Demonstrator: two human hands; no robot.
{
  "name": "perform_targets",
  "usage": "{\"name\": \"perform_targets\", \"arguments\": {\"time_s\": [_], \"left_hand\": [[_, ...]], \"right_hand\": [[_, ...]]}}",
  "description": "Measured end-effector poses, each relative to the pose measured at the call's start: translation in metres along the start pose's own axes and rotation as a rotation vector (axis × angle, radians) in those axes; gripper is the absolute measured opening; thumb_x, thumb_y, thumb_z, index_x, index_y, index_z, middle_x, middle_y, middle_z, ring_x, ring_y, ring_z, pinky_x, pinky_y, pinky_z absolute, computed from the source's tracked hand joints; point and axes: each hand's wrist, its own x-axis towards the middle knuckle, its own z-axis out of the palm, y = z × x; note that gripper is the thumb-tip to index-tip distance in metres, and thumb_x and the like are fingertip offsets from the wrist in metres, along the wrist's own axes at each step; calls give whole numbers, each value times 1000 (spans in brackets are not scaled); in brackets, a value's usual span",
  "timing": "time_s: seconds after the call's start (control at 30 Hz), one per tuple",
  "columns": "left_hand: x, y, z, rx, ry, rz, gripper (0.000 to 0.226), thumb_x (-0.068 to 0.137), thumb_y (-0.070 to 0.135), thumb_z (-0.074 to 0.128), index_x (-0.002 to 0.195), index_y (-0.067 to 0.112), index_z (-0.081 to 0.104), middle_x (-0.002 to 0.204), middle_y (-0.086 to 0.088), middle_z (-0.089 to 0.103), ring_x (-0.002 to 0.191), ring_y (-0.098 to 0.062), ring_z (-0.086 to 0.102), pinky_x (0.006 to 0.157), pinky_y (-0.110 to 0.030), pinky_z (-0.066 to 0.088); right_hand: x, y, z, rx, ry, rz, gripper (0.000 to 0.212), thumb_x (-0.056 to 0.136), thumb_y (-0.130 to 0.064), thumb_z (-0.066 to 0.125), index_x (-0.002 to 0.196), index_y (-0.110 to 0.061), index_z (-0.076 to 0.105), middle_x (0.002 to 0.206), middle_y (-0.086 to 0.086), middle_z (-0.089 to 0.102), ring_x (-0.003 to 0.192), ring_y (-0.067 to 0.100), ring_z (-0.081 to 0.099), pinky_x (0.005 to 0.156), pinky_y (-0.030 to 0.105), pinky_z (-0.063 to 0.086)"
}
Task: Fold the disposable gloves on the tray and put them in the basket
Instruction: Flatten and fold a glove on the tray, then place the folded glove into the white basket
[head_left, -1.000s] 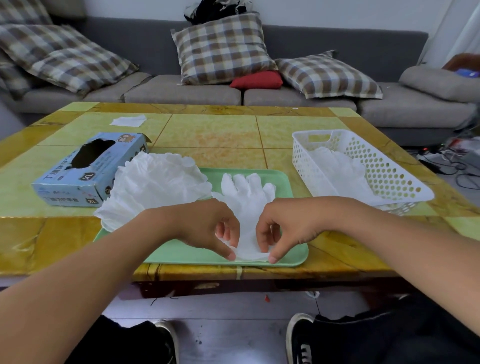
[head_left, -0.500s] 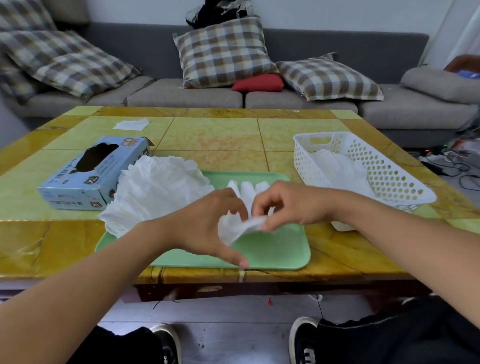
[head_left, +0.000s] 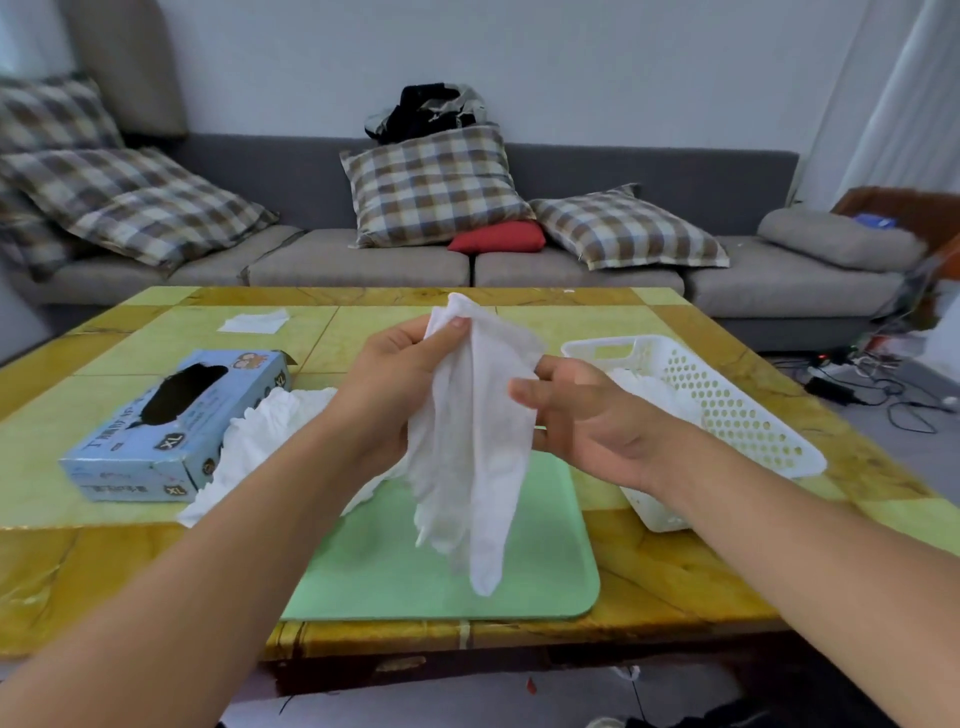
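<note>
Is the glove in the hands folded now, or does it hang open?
Unfolded: the glove hangs loose from the left hand, its fingers pointing down above the tray.

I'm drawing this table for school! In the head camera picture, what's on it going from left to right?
Blue glove box → pile of white gloves → left hand → hanging white glove pinched by that hand → right hand → white basket.
</note>
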Motion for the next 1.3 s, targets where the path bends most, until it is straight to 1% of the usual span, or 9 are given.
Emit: {"name": "perform_targets", "arguments": {"time_s": [0.13,0.4,0.6,0.7,0.8,0.93,1.07,1.2,1.3], "left_hand": [[6,5,6,67,16,48,24,101,26,59,92,14,77,90,-11,77,77,-23,71,76,-35,56],[15,39,63,-31,-78,167,24,104,22,51,98,16,74,100,-2,78,96,-19,74,87,-35,58],[35,24,119,15,-90,153,24,101,32,58,96,15,73,100,-14,72,86,-22,61,79,-39,48],[55,18,142,14,-108,115,21,99,32,60,93,17,73,102,-13,74,87,-21,62,80,-38,49],[80,9,155,71,-122,86,23,99,32,60,98,15,75,105,-8,76,85,-18,68,76,-35,57],[117,7,160,97,-161,285,34,100,34,61,104,3,73,97,-14,69,85,-23,60,77,-39,51],[136,-2,158,104,-295,447,23,102,28,58,99,19,78,100,-6,74,89,-15,64,83,-30,52],[142,-59,139,492,-339,458,34,98,35,64,88,5,74,80,-15,63,75,-15,52,72,-34,44],[135,-90,130,710,-445,419,33,93,19,72,71,-3,63,65,0,48,62,-11,41,61,-26,34]], "right_hand": [[0,-13,4,80,277,-110,37,94,-15,67,129,-2,66,123,17,70,99,27,66,83,37,55],[-39,-95,-26,-63,357,-270,24,93,-7,67,116,-3,71,107,12,76,93,22,74,80,32,60],[-74,-120,-66,-148,500,-301,35,92,-11,67,123,5,66,113,18,74,92,25,73,83,34,61],[-76,-119,-99,-130,551,-260,49,91,-13,70,134,8,58,126,24,67,111,35,69,93,43,56],[-62,-112,-126,-162,593,-260,40,93,-12,69,128,5,64,123,23,69,115,37,67,97,47,55],[-36,-107,-155,-230,616,-461,18,95,-12,68,109,-2,73,112,22,73,96,32,69,97,50,54],[-25,-101,-180,-276,579,-579,18,87,-16,74,105,-10,74,107,12,76,98,26,71,92,44,56],[-22,-53,-216,-290,494,-370,24,83,-3,74,107,-10,73,104,7,76,101,21,71,96,36,56],[-35,-23,-228,-470,421,-145,21,86,7,71,99,-9,74,93,3,78,87,14,72,88,27,57]]}}
